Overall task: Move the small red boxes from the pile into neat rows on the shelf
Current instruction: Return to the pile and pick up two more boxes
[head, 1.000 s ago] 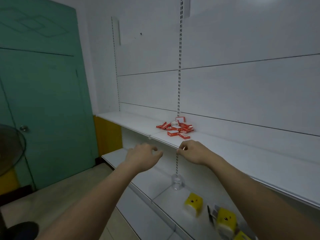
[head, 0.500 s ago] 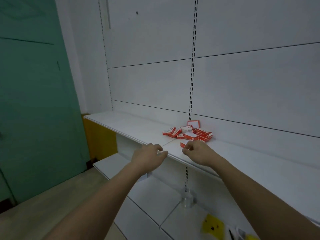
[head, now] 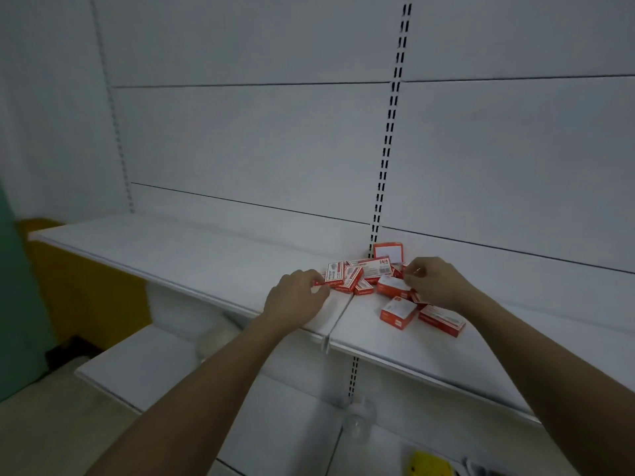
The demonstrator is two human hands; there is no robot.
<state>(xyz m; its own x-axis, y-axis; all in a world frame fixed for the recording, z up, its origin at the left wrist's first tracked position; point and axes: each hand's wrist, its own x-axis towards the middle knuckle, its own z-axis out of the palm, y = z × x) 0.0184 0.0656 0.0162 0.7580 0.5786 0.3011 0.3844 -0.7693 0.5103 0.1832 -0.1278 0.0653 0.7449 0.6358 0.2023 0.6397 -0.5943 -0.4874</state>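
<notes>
A white panelled back wall (head: 261,139) carries a black-slotted upright rail (head: 391,111). At the far left stands a teal green door (head: 13,304), with a mustard-yellow panel (head: 82,290) beside it. On the lower white shelf (head: 144,369) lies a yellow object (head: 429,465), partly cut off.

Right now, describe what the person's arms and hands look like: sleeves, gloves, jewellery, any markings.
Both forearms are bare right up to the bottom edge of the picture, so no sleeves show. The left hand and right hand wear no gloves. No watch, bracelet, ring or marking can be seen on either wrist or hand, though the picture is dim and soft.
</notes>
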